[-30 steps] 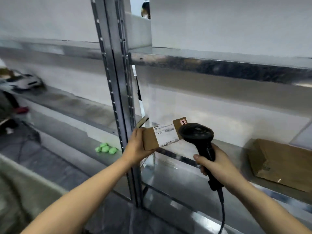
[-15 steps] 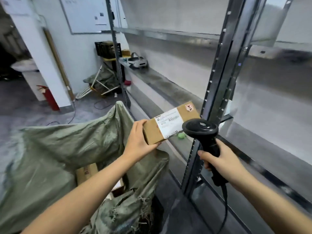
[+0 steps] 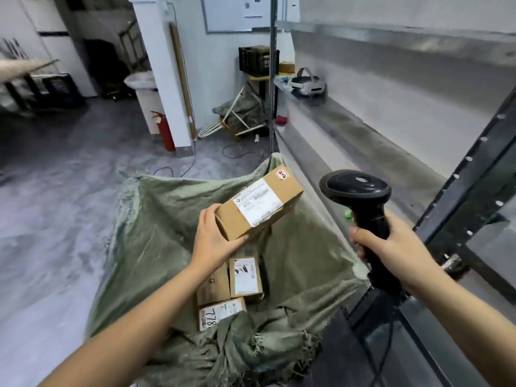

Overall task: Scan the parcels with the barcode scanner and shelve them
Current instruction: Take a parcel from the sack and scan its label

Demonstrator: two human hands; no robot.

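Note:
My left hand (image 3: 216,241) grips the near end of a small brown cardboard parcel (image 3: 259,203), its white barcode label facing up, held above a green woven sack (image 3: 156,241). My right hand (image 3: 396,245) grips the handle of a black barcode scanner (image 3: 358,196), whose head stands upright just right of the parcel. Inside the sack lie a few more labelled cardboard parcels (image 3: 245,276). The metal shelf (image 3: 363,141) runs along the right.
A dark perforated shelf upright (image 3: 474,180) stands close at the right. A white headset (image 3: 307,85) lies at the shelf's far end. A red fire extinguisher (image 3: 164,131) stands by a white pillar, with a black crate (image 3: 258,60) and cables on the grey floor beyond.
The view has swung left, from the shelves to the sack and the room. The parcel and scanner stay in my hands, with the parcel over the sack.

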